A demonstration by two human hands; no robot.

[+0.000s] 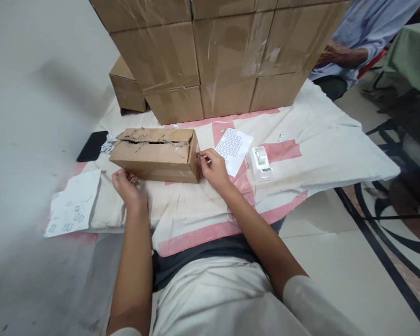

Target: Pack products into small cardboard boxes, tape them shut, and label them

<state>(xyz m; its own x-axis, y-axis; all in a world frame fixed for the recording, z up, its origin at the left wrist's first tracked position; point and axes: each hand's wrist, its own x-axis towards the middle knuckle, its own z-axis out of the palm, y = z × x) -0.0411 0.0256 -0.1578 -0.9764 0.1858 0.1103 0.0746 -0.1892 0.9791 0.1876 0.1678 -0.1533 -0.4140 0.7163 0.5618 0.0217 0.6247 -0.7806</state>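
A long brown cardboard box (154, 170) lies on the cloth in front of me, its top seam torn and ragged with a dark gap. My right hand (213, 169) is at the box's right end, thumb and fingers pinched around something small and thin that I cannot make out. My left hand (126, 185) rests by the lower left front corner of the box, fingers curled, with nothing visible in them. Right of my right hand lies a white sheet (234, 149) printed with rows of small outlined labels. A white tape dispenser (259, 164) stands beside that sheet.
Stacked, taped cartons (227, 56) rise behind the box, with a smaller carton (128, 86) at their left. A dark flat object (93, 145), crumpled paper (108, 143) and another label sheet (73, 203) lie left. Another person's arm (348, 57) shows at upper right.
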